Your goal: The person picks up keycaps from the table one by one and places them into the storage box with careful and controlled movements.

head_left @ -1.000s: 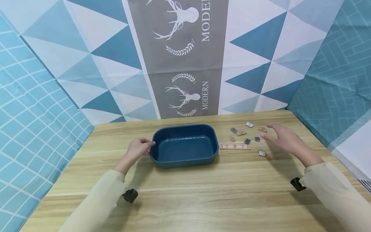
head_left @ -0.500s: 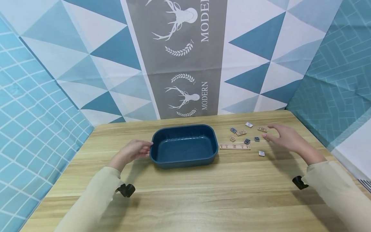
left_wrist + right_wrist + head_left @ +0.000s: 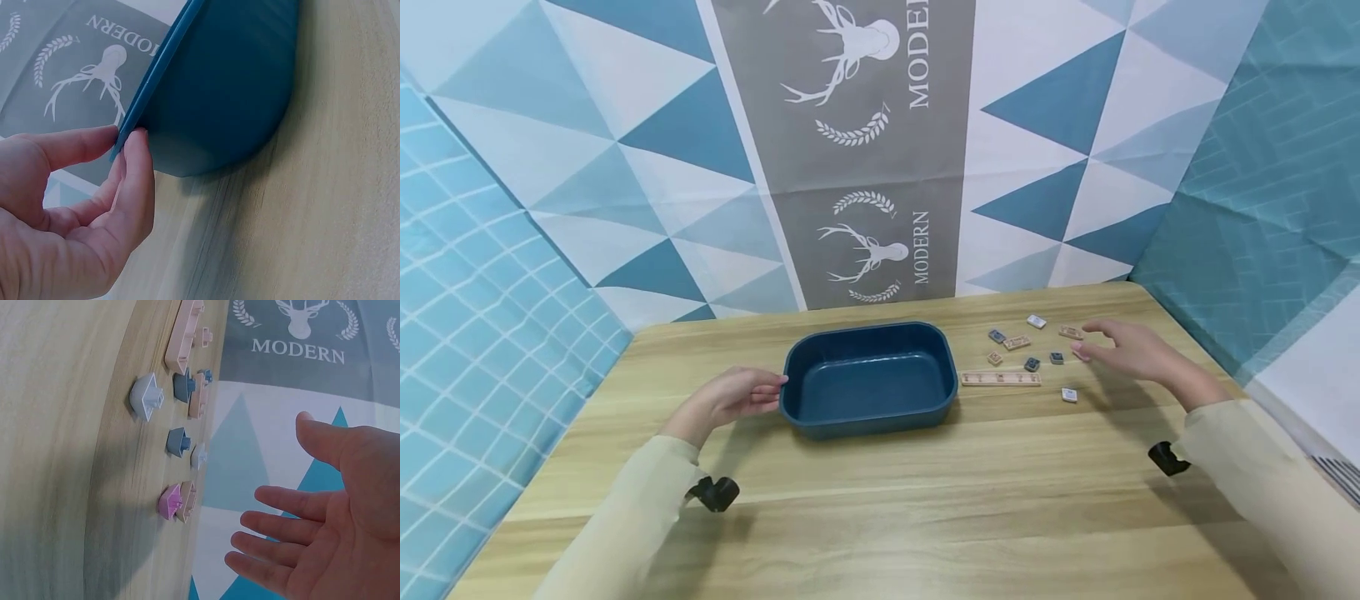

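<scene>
With the left hand (image 3: 726, 393), pinched the blue tub (image 3: 865, 427) by the rim at its left end, clamping it between thumb and fingertips. Saw the tub near the middle of the wooden table (image 3: 880, 508), toward the back, apparently flat. Seemed best there to grip lightly and level, steadying without tipping or dragging. Just beside the tub's right end, found a long tan key (image 3: 1000, 378) lying lengthwise, with a square tan key (image 3: 995, 358) close behind. Farther back, noticed a slate key (image 3: 997, 336) just beside a wide tan key (image 3: 1017, 342). Going right, passed a dark key (image 3: 1032, 364), a white key (image 3: 1036, 321) toward the back, another dark key (image 3: 1056, 357) and, nearer the front, a second white key (image 3: 1069, 395). At the far right, held the right hand (image 3: 1123, 350) above the table with thumb and fingers apart, gripping nothing, nearest to another tan key (image 3: 1071, 332) and, in the right wrist view, a pink key (image 3: 169, 502) beside it. Could not tell whether touching each other. Judged pieces so small and low to need fingertips brought in from opposite sides, slowly, to avoid nudging neighbours.
</scene>
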`<state>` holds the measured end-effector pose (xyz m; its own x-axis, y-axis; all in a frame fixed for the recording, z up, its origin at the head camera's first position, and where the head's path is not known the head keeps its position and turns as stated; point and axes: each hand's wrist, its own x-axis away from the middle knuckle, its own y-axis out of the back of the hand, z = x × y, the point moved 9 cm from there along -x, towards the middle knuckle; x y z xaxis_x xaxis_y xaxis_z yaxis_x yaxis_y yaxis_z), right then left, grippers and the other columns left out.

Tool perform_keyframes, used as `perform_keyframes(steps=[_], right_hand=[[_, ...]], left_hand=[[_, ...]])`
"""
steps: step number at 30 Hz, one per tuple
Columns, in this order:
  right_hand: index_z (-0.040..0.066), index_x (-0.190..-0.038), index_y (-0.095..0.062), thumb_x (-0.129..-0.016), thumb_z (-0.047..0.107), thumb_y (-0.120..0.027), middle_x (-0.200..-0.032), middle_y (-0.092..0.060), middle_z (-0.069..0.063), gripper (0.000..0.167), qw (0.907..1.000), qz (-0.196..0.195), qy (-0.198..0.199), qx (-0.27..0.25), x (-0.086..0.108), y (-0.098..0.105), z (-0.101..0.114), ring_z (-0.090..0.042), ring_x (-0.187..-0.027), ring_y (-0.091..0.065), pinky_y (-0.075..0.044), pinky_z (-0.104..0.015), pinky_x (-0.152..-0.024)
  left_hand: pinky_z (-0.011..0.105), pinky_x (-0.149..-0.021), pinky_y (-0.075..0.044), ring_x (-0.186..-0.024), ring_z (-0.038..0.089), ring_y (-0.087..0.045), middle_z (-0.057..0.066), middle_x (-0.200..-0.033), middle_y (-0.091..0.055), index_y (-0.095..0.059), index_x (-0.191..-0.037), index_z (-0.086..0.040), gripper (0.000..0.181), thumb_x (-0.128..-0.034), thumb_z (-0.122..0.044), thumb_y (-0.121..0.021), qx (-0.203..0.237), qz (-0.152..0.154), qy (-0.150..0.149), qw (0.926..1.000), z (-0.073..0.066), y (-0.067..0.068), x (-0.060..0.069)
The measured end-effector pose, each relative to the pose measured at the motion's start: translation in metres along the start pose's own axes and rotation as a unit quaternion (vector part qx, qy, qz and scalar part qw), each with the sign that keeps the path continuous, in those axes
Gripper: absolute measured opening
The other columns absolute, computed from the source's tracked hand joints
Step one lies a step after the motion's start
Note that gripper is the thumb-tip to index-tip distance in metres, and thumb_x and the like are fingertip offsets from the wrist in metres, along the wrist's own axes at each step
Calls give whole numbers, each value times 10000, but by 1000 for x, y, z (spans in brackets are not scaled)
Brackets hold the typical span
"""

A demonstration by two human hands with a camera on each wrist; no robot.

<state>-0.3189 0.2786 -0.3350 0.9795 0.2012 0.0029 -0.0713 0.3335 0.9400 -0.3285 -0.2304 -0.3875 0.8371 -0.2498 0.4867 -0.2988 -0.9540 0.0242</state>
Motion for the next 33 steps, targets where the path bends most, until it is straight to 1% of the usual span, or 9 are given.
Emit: perform_keyframes(steps=[3, 7, 9, 14, 15, 17, 22, 26, 33], right_hand=[[-106, -1339, -447, -990, 382, -499, -1325, -473, -382, 602, 9999, -30, 95, 37, -4, -1, 3, -556, -1192, -467, -433, -649, -942], [-113, -1337, -446, -989, 386, -504, -1332, -469, -379, 611, 9997, -35, 262, 0, -8, -3, 7, -551, -1181, -478, -441, -638, -937], [-116, -1331, -451, -987, 387, -507, -1327, -474, -377, 612, 9994, -52, 328, 1, -9, -3, 7, -548, -1170, -488, -448, -631, -926], [-127, -1311, -467, -982, 353, -527, -1296, -495, -385, 585, 9993, -84, 352, -10, -10, -3, 3, -537, -1145, -522, -460, -622, -919], [-129, -1308, -470, -981, 347, -531, -1289, -499, -387, 581, 9993, -84, 364, -27, -10, -3, 2, -537, -1139, -529, -464, -620, -914], [-124, -1304, -475, -980, 353, -535, -1277, -506, -391, 580, 9993, -67, 376, -39, -11, -4, -1, -531, -1132, -540, -470, -613, -913], [-122, -1282, -488, -969, 334, -562, -1253, -524, -388, 558, 9991, -59, 414, -103, -14, -6, -6, -526, -1120, -545, -478, -606, -906], [-138, -1269, -489, -962, 286, -582, -1254, -522, -384, 532, 9989, -66, 436, -181, -15, -8, -10, -530, -1119, -536, -475, -610, -909], [-134, -1280, -476, -958, 301, -589, -1273, -510, -377, 553, 9991, -67, 382, -183, -16, -12, -17, -527, -1133, -522, -474, -613, -902]], left_hand=[[197, -755, -585, -781, 77, -675, 16, -845, -684, -506, -1174, 67, 258, -966, -81, -540, -15, -28, 11, 10000, 2, 2, 3], [194, -760, -584, -801, 66, -666, 10, -880, -674, -414, -1307, 138, 430, -969, -97, -539, -232, -12, -94, 9997, 1, 4, 7], [191, -754, -582, -799, 63, -663, 3, -877, -674, -421, -1307, 148, 431, -969, -94, -538, -297, -5, -160, 9994, 0, 5, 8], [183, -738, -580, -749, 55, -660, -9, -815, -684, -514, -1208, 122, 316, -961, -71, -554, -323, -17, -226, 9992, -2, 3, 5], [181, -737, -580, -741, 47, -654, -14, -811, -681, -508, -1213, 128, 324, -964, -74, -551, -370, 29, -255, 9990, -3, 2, 5], [175, -728, -578, -718, 36, -638, -17, -801, -673, -475, -1246, 148, 364, -967, -75, -544, -434, -3, -254, 9987, -4, 2, 4], [176, -739, -578, -732, 32, -631, -15, -823, -659, -394, -1320, 183, 458, -971, -77, -537, -599, -8, -269, 9978, -7, -1, 3], [178, -738, -580, -740, 38, -628, -7, -835, -649, -412, -1308, 176, 450, -964, -78, -550, -703, -62, -235, 9972, -8, -1, 2], [166, -720, -575, -744, 42, -619, -2, -840, -633, -407, -1303, 178, 440, -964, -69, -542, -719, -93, -237, 9971, -7, -1, 3]])
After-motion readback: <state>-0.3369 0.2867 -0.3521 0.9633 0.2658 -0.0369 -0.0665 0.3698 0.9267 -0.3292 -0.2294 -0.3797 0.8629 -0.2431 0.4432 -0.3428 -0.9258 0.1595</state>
